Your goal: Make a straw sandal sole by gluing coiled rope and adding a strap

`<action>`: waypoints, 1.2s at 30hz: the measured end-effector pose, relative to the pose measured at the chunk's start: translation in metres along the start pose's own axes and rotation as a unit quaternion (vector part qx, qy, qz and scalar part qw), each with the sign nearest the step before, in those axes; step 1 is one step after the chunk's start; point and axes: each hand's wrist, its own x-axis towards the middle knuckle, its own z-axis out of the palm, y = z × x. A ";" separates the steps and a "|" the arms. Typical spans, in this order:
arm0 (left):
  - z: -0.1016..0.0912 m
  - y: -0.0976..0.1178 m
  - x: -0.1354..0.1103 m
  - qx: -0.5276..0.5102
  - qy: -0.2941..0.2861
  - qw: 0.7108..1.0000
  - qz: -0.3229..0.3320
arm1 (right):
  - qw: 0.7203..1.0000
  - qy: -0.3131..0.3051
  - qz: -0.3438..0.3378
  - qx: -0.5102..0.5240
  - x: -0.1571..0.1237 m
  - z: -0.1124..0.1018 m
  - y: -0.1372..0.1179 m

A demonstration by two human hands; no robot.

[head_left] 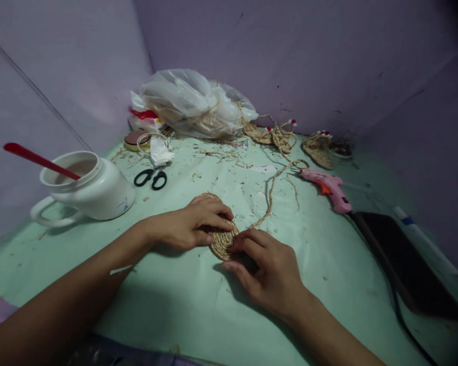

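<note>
An oval coiled piece of tan braided rope (pixel 224 241) lies flat on the green table cover, its upper end partly hidden under my left hand (pixel 198 221). That hand comes from the left, fingers stretched over the piece and thumb at its left edge, holding it down. At the lower right edge, my right hand (pixel 269 264) has its fingertips and thumb closed about the rim. From beside the right fingers, a loose length of the same rope (pixel 270 195) runs up and back across the table. The undersides of both hands are hidden.
At left stands a white mug (pixel 110 190) with a red-handled utensil (pixel 41 161); black-handled scissors (pixel 150 179) lie near it. A pink glue gun (pixel 326 187) and a dark phone (pixel 404 259) lie right. Behind are a plastic bag (pixel 194 104), woven slippers (pixel 318 150) and fibre scraps.
</note>
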 end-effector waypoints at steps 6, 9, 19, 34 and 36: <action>0.004 -0.003 0.000 0.012 0.007 1.000 0.007 | 0.986 0.012 0.083 -0.144 0.011 0.020 -0.015; 0.010 -0.001 0.000 0.020 0.025 0.999 -0.003 | 0.984 0.021 0.092 -0.151 0.013 0.024 -0.017; 0.002 -0.003 -0.012 -0.082 0.053 0.995 0.009 | 0.981 0.036 0.071 -0.178 0.004 0.008 -0.010; 0.033 0.010 0.008 0.079 0.171 0.979 -0.073 | 0.995 0.100 -0.018 -0.023 -0.004 -0.003 0.014; 0.035 0.012 0.009 0.088 0.177 0.977 -0.084 | 0.994 0.106 -0.014 -0.018 -0.001 0.001 0.012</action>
